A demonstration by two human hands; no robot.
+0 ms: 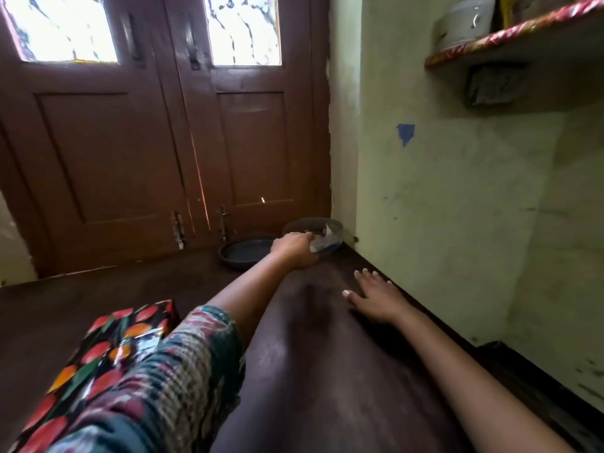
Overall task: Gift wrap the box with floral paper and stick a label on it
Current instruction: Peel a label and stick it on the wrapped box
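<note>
Box (108,361): wrapped in dark floral paper with red and orange motifs, lying on the dark floor (81,305) at lower left, partly covered by the patterned sleeve (163,380) of the left arm. It sits well behind the fingers of both hands, touched by neither.

Left hand (294,248): reached forward into a clear round container (327,238) near the wall corner. Its fingers are inside the rim among pale scraps; whether they are closed on anything cannot be told.

Right hand (376,295): flat on the floor, palm down, fingers (366,276) spread apart and holding nothing, just beside the pale green wall (457,191).

A dark shallow dish (243,253) lies left of the left fingers, before the brown double door (163,142).
</note>
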